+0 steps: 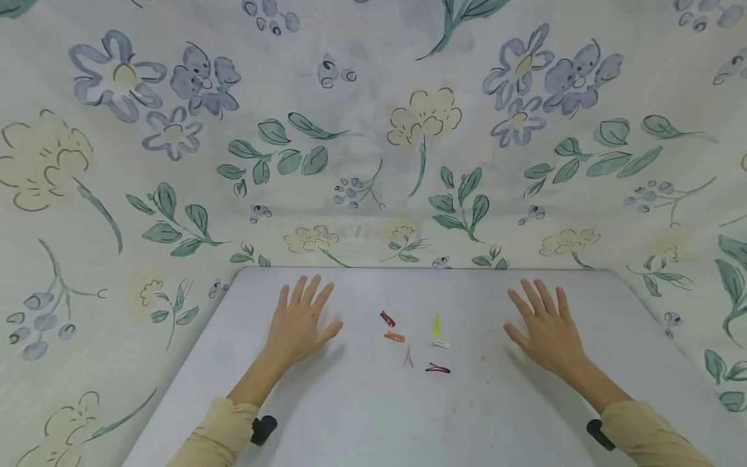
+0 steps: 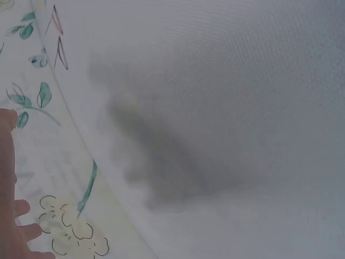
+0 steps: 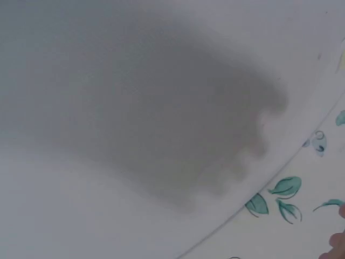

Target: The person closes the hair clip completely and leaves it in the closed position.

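My left hand (image 1: 299, 324) is held over the left part of the white table, fingers straight and spread, holding nothing. Over the right part, my right hand (image 1: 548, 332) is spread the same way. Small hair clips lie scattered between them. A red clip (image 1: 388, 318) and an orange clip (image 1: 395, 336) are nearest the left hand. To their right are a yellow clip (image 1: 436, 324) and a white clip (image 1: 440, 344). Closer to me lie a thin pinkish V-shaped clip (image 1: 408, 357) and a dark red clip (image 1: 438, 368) with its arms apart.
The white table (image 1: 362, 415) ends at a far edge, where a floral cloth (image 1: 373, 162) hangs behind it and along both sides. Soft hand shadows fall on the tabletop in both wrist views. Each wrist carries a black camera (image 1: 264, 429) near the beige sleeve (image 1: 218, 431).
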Demonstrator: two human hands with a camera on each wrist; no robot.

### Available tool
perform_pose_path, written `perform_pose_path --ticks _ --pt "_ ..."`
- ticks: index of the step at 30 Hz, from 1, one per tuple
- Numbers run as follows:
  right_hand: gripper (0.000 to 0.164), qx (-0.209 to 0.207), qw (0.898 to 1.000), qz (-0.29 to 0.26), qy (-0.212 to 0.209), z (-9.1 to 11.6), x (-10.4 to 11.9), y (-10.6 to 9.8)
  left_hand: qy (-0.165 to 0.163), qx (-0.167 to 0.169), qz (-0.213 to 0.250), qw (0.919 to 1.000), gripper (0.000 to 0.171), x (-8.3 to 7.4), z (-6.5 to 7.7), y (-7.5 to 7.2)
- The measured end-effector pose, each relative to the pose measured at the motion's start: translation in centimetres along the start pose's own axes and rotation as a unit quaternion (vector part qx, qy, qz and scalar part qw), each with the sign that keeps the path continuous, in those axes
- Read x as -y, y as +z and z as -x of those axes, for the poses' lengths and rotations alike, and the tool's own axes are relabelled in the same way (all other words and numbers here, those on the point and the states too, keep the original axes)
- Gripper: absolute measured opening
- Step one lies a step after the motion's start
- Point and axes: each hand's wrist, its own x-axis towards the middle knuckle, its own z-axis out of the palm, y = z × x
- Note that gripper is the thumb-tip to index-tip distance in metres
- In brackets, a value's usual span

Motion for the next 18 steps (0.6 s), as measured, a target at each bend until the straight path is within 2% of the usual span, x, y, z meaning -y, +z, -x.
perform_pose_path --ticks 6,14,18 --pt "0.068 0.001 1.000 -0.003 0.007 -0.4 0.1 0.0 0.017 -0.018 0.008 0.9997 0.075 -0.4 -0.4 -0.2" --pt "0.065 0.043 0.998 -0.023 0.038 -0.4 0.6 -0.1 0.026 -0.034 0.018 0.9989 0.070 -0.9 -0.7 -0.3" --pt "0.063 0.028 0.999 -0.028 0.028 -0.5 0.6 0.0 0.028 -0.034 0.025 0.9987 0.068 -1.2 -0.9 -0.4"
